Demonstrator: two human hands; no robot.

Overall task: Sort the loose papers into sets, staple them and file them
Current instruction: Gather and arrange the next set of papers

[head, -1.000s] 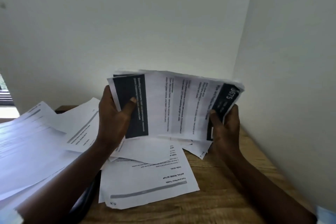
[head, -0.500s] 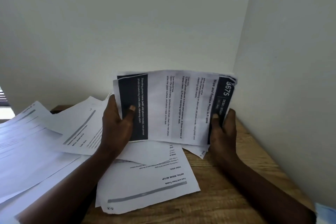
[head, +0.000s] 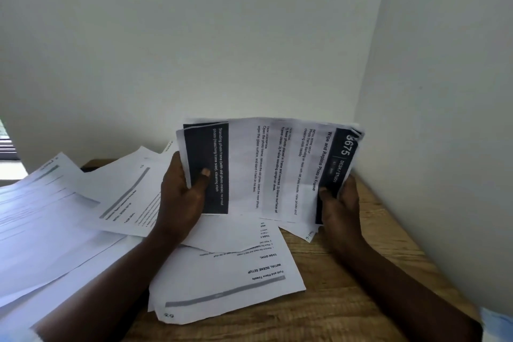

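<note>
Filling most of the view, two pale plain walls (head: 222,36) meet in a corner toward 1 o'clock, and below them a light-brown wooden surface (head: 347,302) runs from 5 o'clock round to 7. A wide drift of loose white printed papers (head: 55,216) covers that surface from 7 to 9 o'clock, and one grey-barred white sheet headed "Fold and Place Towels" (head: 227,277) lies flat at 6 o'clock. Just below the middle of the view, a thin sheaf of white pages with dark navy bands (head: 263,169), its top page headed "Wipe and Replace Photo in Frame", is held up off the surface and turned sideways. The left hand (head: 180,197) grips the sheaf's 9 o'clock edge, with the thumb (head: 205,175) on the front and the other fingers hidden behind. The right hand (head: 342,203) pinches the 3 o'clock edge in the same way. I judge the sheaf light, limp and prone to fanning or sliding page over page, so a hold at both short edges suits squaring it. For stapling, one corner would want a firm pinch.
</note>
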